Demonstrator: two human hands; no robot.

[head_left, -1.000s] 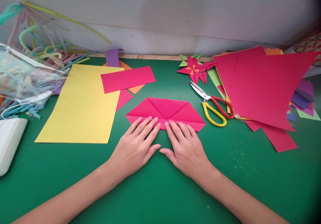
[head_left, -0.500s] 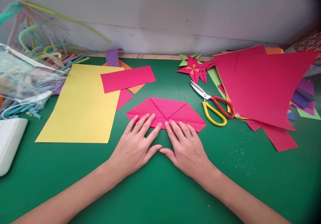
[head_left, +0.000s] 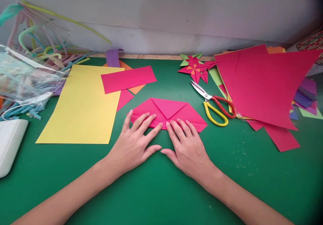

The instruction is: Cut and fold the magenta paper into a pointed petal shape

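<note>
A folded pink-red sheet of paper (head_left: 168,108) lies flat on the green table (head_left: 161,191), with a triangular flap at its upper middle and a folded band along its near edge. My left hand (head_left: 135,144) rests on the left part of that near edge, fingers spread. On the right part lies my right hand (head_left: 188,147), its fingertips pressed flat near the fold and its fingers apart. Both thumbs point toward each other on the table, their tips almost touching. My fingers cover part of the paper's near edge.
Scissors (head_left: 208,99) with one red and one yellow handle lie open to the right. A yellow sheet (head_left: 83,107) and a red strip (head_left: 128,79) are at left. Beyond are folded paper stars (head_left: 194,69), stacked red sheets (head_left: 262,87), bagged pipe cleaners (head_left: 27,80) and a white object (head_left: 11,147).
My left little finger has spread outward to the paper's left corner, and the left hand has shifted slightly left. My right fingers have lifted or spread a little; the paper stays in place.
</note>
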